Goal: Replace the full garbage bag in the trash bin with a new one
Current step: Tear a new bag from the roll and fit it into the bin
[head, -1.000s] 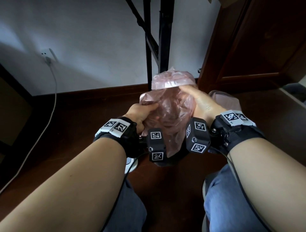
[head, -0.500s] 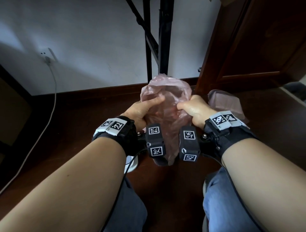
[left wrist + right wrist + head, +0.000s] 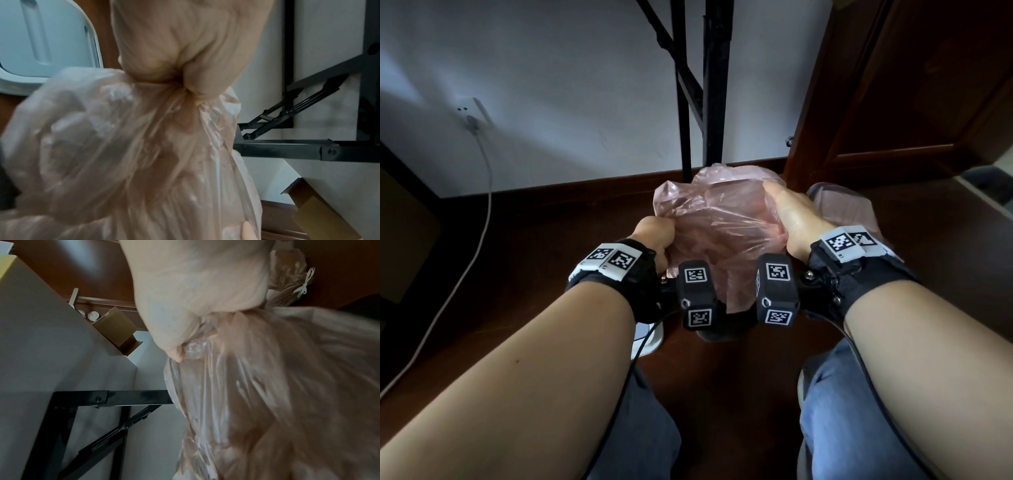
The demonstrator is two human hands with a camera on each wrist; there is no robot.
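I hold a thin pink see-through garbage bag (image 3: 719, 226) in the air between both hands, above my knees. My left hand (image 3: 654, 233) grips a bunched fold of its left side (image 3: 144, 154). Along its right edge (image 3: 267, 386), my right hand (image 3: 791, 219) clutches the film with the thumb on top. Behind the right hand a second pink bag (image 3: 839, 205) lies on the floor, its neck tied with a white string (image 3: 304, 282). Part of a white bin (image 3: 650, 339) shows under my left wrist, and also in the left wrist view (image 3: 41, 40).
Black folding table legs (image 3: 709, 85) stand against the white wall straight ahead. A dark wooden door (image 3: 911, 85) is at the right. A white cable (image 3: 482, 178) hangs from a wall socket at the left. A cardboard box (image 3: 115, 331) lies on the tabletop. The floor is dark wood.
Both hands have moved apart, and the pink bag is spread wider between them. The right hand has shifted its hold along the bag's right edge.
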